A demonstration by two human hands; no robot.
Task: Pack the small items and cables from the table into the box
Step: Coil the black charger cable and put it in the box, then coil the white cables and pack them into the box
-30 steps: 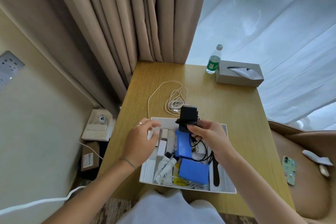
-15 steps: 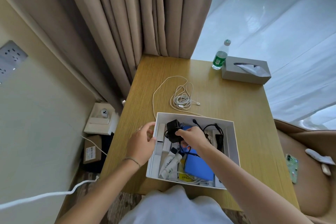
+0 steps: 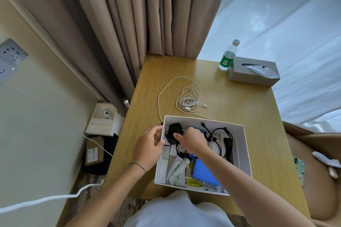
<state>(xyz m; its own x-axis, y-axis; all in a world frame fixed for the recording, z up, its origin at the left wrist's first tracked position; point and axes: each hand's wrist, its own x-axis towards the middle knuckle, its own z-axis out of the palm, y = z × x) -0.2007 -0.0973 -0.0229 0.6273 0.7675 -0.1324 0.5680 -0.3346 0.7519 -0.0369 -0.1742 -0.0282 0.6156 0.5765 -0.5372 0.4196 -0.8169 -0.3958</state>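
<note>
The right hand (image 3: 191, 141) is pinching the black charger (image 3: 174, 131) at the far left corner of the box (image 3: 246, 155), while the left hand (image 3: 149, 148) is gripping the box's left wall. The white cable (image 3: 188, 100) is lying on the table (image 3: 239, 112) just beyond the box (light and floppy, probably); gathering its coiled middle looks the best hold.

Black charger (image 3: 174, 131) lowered by right hand (image 3: 191, 141) from above the box (image 3: 241, 155) into its far-left corner

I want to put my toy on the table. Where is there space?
Bare wood lies right of the white cardboard box, and between the coiled white cable and grey tissue box. Inside the white box is crowded.
</note>
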